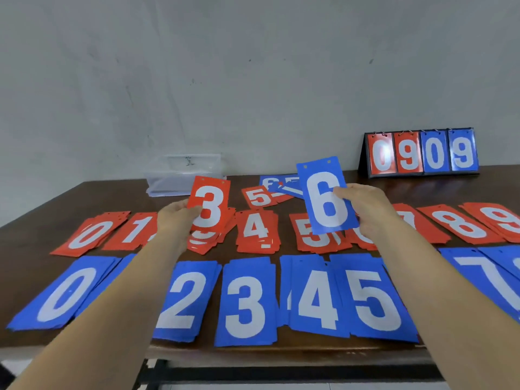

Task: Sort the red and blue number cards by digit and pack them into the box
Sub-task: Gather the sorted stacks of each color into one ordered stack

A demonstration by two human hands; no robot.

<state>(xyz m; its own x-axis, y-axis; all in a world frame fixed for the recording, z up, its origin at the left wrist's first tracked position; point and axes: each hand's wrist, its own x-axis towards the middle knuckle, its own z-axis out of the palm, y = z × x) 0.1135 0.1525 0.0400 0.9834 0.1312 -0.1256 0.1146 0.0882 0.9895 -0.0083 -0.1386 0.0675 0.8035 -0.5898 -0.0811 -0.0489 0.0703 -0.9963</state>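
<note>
Two long rows of sorted piles cover most of the dark surface (112, 190): the red row (90, 235) lies farther out and the blue row (244, 302) runs along the near edge. Every pile has its long axis pointing away from the person.

At the far right a scoreboard stand (420, 153) sits upright, showing 0, 9, 0, 9. At the far left the clear box (183, 178) rests against the wall, well apart from both rows. No cards show inside it, so packing appears not yet begun. Between the two, a small loose heap (281, 187) of red and blue cards is unsorted.

The left hand (176, 218) pinches a red 3 card (209, 204) by its left edge, thumb on the face, and holds it nearly upright. The red 3 pile (204, 243) lies directly under it, so a short drop should do.

The right hand (363, 206) pinches a blue 6 card (326, 198) by its right edge, tilted a little. Its place looks to be between the blue 5 pile (374, 299) and the blue 7 pile (484, 274), back towards the person. The right forearm covers that spot, so I cannot tell whether a pile already lies there. The right hand is the nearer one for that move.
</note>
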